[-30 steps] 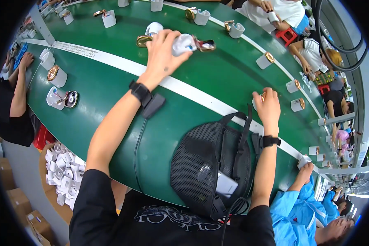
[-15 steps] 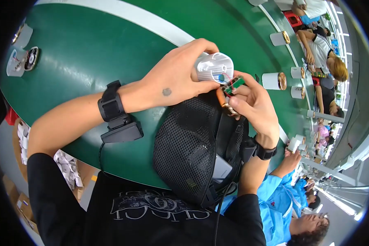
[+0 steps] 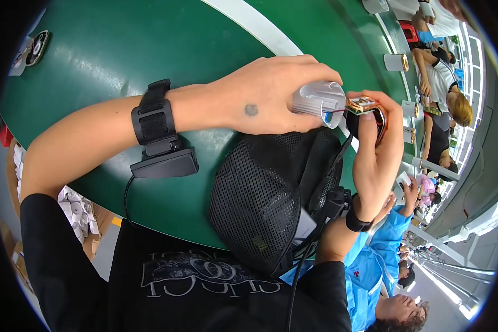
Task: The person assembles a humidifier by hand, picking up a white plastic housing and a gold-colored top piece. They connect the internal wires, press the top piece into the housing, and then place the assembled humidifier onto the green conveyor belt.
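My left hand (image 3: 276,94) is wrapped round a white cylindrical housing (image 3: 315,98), whose open end faces right. Inside that end a small blue part (image 3: 328,117) shows. My right hand (image 3: 383,138) grips a round black end piece (image 3: 367,126) with a copper-coloured rim, thumb against it. A small circuit board (image 3: 362,104) sits at the top of this piece, by the right fingertips. Thin wires run from the board into the housing, which stays apart from the end piece. Both hands are over the green table (image 3: 94,66).
A black mesh bag (image 3: 257,193) lies on the table below my hands. At the far left are a white housing (image 3: 19,63) and an oval speaker piece (image 3: 37,47). More white cylinders (image 3: 394,62) stand along the line at right. A person in blue (image 3: 371,276) sits close on my right.
Both hands have moved to the right with their parts. My right hand has turned, bringing the round end piece up and tilting the circuit board flatter.
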Demonstrator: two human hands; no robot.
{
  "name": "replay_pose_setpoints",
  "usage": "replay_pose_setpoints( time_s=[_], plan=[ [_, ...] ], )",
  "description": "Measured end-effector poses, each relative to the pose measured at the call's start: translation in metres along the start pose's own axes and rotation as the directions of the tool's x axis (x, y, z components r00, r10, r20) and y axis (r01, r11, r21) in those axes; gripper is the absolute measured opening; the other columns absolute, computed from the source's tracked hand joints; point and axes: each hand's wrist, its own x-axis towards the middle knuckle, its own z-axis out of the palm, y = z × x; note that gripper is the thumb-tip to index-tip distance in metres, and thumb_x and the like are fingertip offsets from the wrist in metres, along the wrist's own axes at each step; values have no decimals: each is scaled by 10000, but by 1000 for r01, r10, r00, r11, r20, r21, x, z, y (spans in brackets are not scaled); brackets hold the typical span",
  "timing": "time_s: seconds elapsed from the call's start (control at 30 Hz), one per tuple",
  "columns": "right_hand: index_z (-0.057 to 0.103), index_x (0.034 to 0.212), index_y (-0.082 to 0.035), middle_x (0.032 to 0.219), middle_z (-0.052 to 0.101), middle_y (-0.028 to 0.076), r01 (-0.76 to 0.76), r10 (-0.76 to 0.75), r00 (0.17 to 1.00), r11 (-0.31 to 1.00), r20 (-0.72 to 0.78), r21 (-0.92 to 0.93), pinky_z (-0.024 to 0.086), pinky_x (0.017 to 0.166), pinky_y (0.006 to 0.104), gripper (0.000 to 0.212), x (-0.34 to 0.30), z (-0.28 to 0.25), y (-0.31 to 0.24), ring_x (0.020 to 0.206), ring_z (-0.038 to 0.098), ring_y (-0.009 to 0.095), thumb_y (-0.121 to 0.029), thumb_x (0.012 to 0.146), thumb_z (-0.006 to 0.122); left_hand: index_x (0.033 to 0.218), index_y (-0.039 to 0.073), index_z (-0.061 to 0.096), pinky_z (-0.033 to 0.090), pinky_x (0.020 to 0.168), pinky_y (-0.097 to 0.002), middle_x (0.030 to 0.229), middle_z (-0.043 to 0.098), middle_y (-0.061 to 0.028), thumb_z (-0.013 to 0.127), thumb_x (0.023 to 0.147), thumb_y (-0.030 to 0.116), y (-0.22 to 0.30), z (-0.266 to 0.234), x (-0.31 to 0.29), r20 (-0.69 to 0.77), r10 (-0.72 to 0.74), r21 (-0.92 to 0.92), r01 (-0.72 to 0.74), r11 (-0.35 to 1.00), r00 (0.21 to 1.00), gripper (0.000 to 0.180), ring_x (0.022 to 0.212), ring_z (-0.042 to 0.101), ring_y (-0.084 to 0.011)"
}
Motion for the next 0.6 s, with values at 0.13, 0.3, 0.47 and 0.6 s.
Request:
replay_pose_setpoints(
  time_s=[0.13,0.3,0.47,0.6],
  plan=[
    [587,1286,-35,1043,696,118,72,-72,996,997,-49,2,516,801,291,275,3,12,-3,895,675,204,-28,1012,569,1311,66,625,557,706,-348,1159,675,-120,758,882,170,6,4,1,-6,-140,13,140,990,990,462,787,705,-201],
    [578,1293,-29,1106,636,162,231,-228,973,961,36,-154,509,875,359,287,10,19,-9,997,644,297,-79,1010,593,1238,60,658,546,719,-377,982,713,-126,703,912,212,-1,16,5,-141,-82,32,88,996,987,363,753,676,-261],
    [583,1300,-26,1154,575,180,323,-306,944,934,123,-154,483,927,407,380,17,22,1,1083,588,353,-267,1009,623,1205,50,674,547,738,-381,922,722,-136,691,916,214,6,11,5,-52,-213,-58,210,976,976,333,796,694,-287],
    [620,1265,-35,1146,585,172,297,-297,952,955,69,7,482,905,407,474,14,24,20,1057,589,338,-432,1009,583,1204,46,675,549,757,-374,963,730,-137,716,907,237,10,1,5,104,-307,-138,320,937,946,355,840,705,-288]
  ],
)
